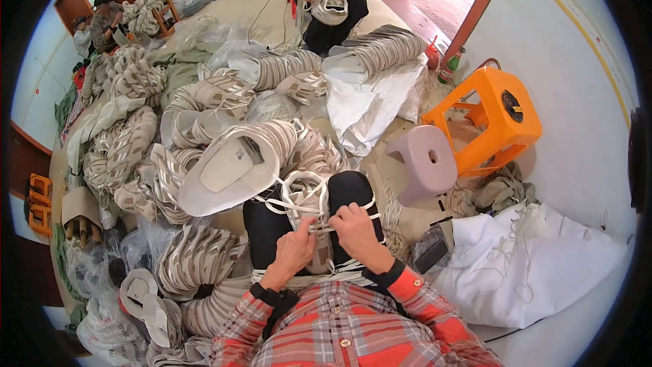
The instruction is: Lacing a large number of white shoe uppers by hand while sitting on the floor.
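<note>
Between my dark-trousered knees rests a beige and white shoe upper (303, 194), its collar pointing away from me. My left hand (295, 253) is closed at its left side, the index finger pressed against the lacing area. On the right, my right hand (356, 232) pinches a white shoelace (320, 230) that runs across the upper; its fingertips are partly hidden. More loose lace loops over my left knee and around the collar. Several spare laces (353, 276) lie across my lap. Just beyond my left knee, a long nested stack of shoe uppers (227, 170) leans toward me.
Piles of nested uppers (197, 261) and plastic bags fill the left. At right stand a mauve stool (428, 163), an orange stool (499, 119) and a white sack (530, 265). A green bottle (451, 64) is by the wall. Across from me, a seated person handles another upper (329, 8).
</note>
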A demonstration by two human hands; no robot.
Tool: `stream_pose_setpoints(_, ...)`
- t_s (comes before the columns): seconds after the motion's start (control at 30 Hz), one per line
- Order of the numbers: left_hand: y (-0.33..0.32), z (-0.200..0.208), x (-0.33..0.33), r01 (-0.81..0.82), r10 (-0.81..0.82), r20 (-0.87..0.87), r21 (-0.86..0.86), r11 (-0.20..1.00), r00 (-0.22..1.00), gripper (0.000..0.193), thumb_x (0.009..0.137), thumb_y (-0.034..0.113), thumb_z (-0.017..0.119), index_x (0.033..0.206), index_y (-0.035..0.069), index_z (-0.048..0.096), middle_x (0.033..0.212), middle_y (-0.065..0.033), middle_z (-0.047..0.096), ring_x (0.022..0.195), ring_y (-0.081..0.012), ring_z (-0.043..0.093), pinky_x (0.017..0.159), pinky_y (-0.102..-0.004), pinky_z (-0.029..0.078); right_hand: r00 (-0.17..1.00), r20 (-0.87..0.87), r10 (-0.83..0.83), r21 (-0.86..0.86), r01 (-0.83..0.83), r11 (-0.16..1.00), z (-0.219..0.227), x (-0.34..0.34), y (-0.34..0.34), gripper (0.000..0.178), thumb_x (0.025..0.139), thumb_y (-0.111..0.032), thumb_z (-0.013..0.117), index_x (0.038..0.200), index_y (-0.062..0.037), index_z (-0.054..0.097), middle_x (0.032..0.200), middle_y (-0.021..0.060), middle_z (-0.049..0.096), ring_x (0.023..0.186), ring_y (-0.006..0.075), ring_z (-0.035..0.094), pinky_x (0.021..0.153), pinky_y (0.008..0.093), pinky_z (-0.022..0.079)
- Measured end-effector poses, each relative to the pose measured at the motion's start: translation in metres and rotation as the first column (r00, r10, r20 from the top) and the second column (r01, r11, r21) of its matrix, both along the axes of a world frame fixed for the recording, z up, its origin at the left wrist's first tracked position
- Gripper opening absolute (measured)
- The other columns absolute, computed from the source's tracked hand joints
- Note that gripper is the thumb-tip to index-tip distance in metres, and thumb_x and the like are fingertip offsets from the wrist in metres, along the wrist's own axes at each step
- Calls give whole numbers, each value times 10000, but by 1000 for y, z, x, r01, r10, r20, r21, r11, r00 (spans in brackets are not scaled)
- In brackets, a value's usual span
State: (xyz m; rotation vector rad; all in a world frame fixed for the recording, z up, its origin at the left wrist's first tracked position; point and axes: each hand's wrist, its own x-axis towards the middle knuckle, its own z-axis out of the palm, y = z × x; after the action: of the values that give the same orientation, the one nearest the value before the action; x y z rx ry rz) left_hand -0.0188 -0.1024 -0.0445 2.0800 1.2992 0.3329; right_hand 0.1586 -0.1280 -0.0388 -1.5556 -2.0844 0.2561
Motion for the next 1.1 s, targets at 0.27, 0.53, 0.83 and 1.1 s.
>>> stream_pose_setpoints(0.27,4,-1,0,45,5,199,-243,969,980,286,852,139,492,1125,58,479,605,-156,598,537,-299,587,530,-382,452,968,249,36,-100,-11,995,7,-11,-1,133,591,-131,607,705,-69,578,760,87,484,806,244,455,693,349,334)
stream_pose_setpoints(0.53,17,0,-18,234,72,413,-641,731,908,328,902,110,432,1216,26,478,643,-25,578,535,-60,462,490,-240,378,961,272,-55,-113,89,990,-2,-27,0,177,575,-111,611,741,-59,581,778,95,508,791,245,463,699,363,333)
stream_pose_setpoints(0.83,50,-4,2,278,-162,284,-436,856,945,219,902,142,404,842,9,567,576,-91,606,567,-219,619,577,-330,467,999,14,-34,-109,35,993,-5,-28,1,300,590,-1,591,870,-44,492,778,107,524,781,276,483,697,370,350)
stream_pose_setpoints(1.1,40,-17,8,318,-308,-116,88,944,944,214,836,215,516,883,8,549,605,-119,609,631,-274,628,602,-406,468,997,-39,71,-56,-73,996,-3,-7,-5,194,618,-22,576,801,-32,511,808,130,493,803,298,462,721,367,392)
